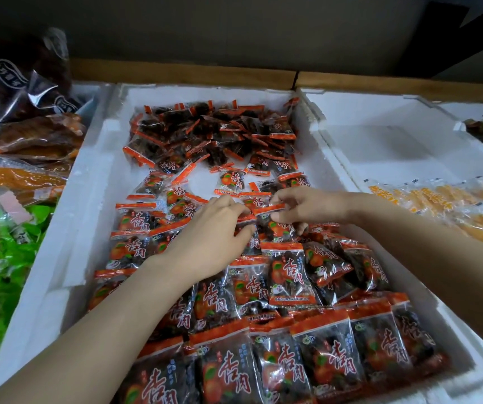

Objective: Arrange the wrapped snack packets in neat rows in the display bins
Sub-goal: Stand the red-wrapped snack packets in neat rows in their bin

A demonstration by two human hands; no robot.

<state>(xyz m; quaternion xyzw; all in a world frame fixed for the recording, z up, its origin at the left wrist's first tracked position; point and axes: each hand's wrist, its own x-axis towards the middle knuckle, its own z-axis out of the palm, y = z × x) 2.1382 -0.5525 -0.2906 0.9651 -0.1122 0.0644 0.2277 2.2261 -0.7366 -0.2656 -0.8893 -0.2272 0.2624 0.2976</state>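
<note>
In the white foam bin (88, 185), the right hand (307, 208) pinches a red snack packet (268, 209); the left hand (211, 237) pinches the neighbouring packet (246, 220).

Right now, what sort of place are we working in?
Likely a shop's bulk snack display: white foam bins side by side, one filled with snack packets, its neighbour holding yellow packets, more bagged goods piled at left.

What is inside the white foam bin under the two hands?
Red-and-black snack packets: overlapping rows at the near end, a loose heap at the far end, a bare patch of foam floor between. Whether more packets lie beneath the rows is hidden.
</note>
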